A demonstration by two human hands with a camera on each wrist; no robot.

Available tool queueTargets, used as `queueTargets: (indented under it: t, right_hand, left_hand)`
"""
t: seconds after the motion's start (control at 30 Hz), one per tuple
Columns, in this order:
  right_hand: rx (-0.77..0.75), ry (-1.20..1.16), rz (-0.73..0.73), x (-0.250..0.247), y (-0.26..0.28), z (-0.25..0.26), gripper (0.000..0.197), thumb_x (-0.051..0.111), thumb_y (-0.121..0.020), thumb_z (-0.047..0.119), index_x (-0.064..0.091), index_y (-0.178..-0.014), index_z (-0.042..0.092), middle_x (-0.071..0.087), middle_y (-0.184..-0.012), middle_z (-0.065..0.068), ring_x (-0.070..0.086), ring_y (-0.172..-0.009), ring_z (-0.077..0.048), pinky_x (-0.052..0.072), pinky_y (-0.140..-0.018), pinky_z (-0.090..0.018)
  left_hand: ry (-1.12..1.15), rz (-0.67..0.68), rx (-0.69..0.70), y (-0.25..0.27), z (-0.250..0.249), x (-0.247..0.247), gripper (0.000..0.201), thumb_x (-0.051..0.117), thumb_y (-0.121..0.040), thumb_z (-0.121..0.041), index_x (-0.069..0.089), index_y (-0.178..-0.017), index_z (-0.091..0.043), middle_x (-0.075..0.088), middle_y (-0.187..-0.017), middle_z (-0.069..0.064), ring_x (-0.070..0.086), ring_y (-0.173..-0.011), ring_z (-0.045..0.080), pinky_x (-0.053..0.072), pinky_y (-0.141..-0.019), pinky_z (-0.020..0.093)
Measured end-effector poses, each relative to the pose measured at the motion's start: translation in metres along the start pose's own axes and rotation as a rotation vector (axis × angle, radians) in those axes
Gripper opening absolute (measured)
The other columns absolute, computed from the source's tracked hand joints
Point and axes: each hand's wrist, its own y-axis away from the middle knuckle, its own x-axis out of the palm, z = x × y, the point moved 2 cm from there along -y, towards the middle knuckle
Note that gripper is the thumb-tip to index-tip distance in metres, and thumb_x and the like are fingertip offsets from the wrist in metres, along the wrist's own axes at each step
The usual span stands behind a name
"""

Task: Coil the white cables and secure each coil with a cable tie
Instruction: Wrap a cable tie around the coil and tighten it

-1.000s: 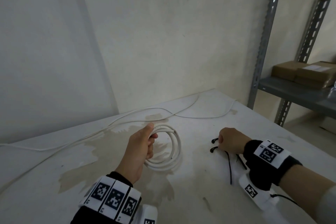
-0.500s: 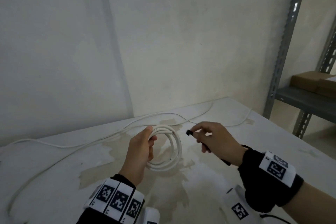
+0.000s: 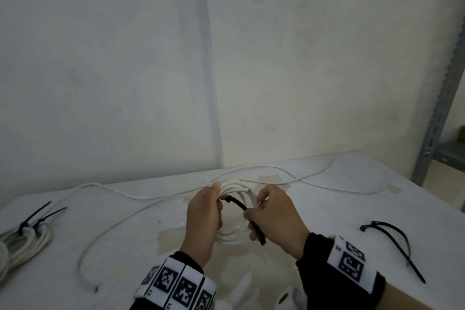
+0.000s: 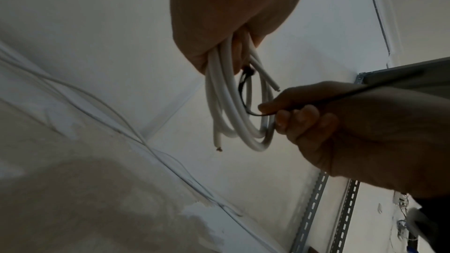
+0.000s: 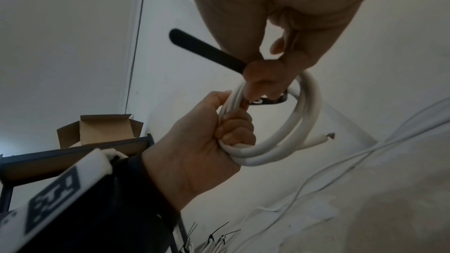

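We hold the white cable coil [image 3: 235,211] just above the table [image 3: 327,209], near its middle, between our two hands; our left hand [image 3: 203,219] has its fingers curled round the bundled loops on the coil's left side, and in the right wrist view those fingers [image 5: 233,124] wrap the strands tightly; one cut end of the cable [image 5: 324,138] sticks out past the loops, bare at its tip. Our right hand [image 3: 276,219] pinches a black cable tie [image 3: 245,209] between thumb and fingertips, while its other fingers curl against the right side of the coil; the tie's head reaches toward our left hand inside the ring, and its tail runs back past our right palm toward us. Outward from the coil, a long loose white cable [image 3: 141,211] trails across the table, from the near left round behind our hands to the far right. At the left edge lies a finished coil [image 3: 22,241] bound with black ties [image 3: 37,216] whose tails point up and away; on the right, well apart from our hands, two spare black cable ties [image 3: 395,239] lie on the table. At the far right edge stands a grey metal shelving upright [image 3: 437,118] against the pale wall [image 3: 302,58].
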Motion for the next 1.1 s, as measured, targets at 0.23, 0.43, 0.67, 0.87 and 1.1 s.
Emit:
queueTargets:
  t: [0.23,0.43,0.67,0.87,1.1]
  right_hand:
    - [-0.063,-0.082,-0.081,0.024,0.001,0.007,0.029,0.057,-0.077,-0.003,0.033,-0.075,0.013,0.053,-0.054,-0.013,0.051,-0.034,-0.02,0.037,-0.035,-0.022]
    - [-0.101,-0.309,0.028,0.028,0.006,0.011,0.033,0.066,-0.082,0.001,0.035,-0.074,0.011,0.057,-0.057,-0.015,0.054,-0.04,-0.02,0.043,-0.04,-0.025]
    - [-0.173,-0.318,0.35,0.022,0.016,0.011,0.032,0.043,-0.089,-0.012,0.069,-0.085,0.006,0.071,-0.08,-0.007,0.069,-0.073,-0.014,0.054,-0.069,-0.018]
    - [-0.404,-0.139,0.253,0.026,0.014,0.022,0.023,0.061,-0.084,0.002,0.069,-0.078,0.023,0.059,-0.08,0.007,0.056,-0.067,-0.005,0.053,-0.067,-0.02]
    - [-0.366,-0.107,0.177,0.04,0.011,0.023,0.018,0.062,-0.086,0.013,0.067,-0.072,0.023,0.065,-0.066,0.008,0.06,-0.062,-0.008,0.05,-0.067,-0.023]
  left_hand:
    - [0.011,0.024,0.064,0.001,0.007,-0.011,0.008,0.049,-0.093,-0.022,0.057,-0.093,-0.024,0.041,-0.052,-0.004,0.034,-0.043,0.007,0.029,-0.045,0.023]
    - [0.035,0.084,0.106,-0.001,0.005,-0.021,0.03,0.044,-0.095,-0.02,0.053,-0.067,-0.014,0.031,-0.048,-0.006,0.026,-0.043,0.008,0.026,-0.041,0.02]
    - [0.147,0.133,0.035,-0.007,0.004,-0.031,0.033,0.042,-0.096,-0.021,0.041,-0.063,-0.015,0.025,-0.05,-0.005,0.02,-0.041,0.008,0.022,-0.038,0.018]
    - [0.13,0.176,0.026,-0.005,0.003,-0.031,0.033,0.04,-0.098,-0.024,0.044,-0.067,-0.014,0.029,-0.048,-0.007,0.022,-0.038,0.006,0.023,-0.037,0.017]
    - [0.073,0.185,0.052,0.001,0.002,-0.037,0.038,0.04,-0.095,-0.043,0.055,-0.079,-0.011,0.028,-0.048,-0.007,0.024,-0.038,0.005,0.025,-0.038,0.018]
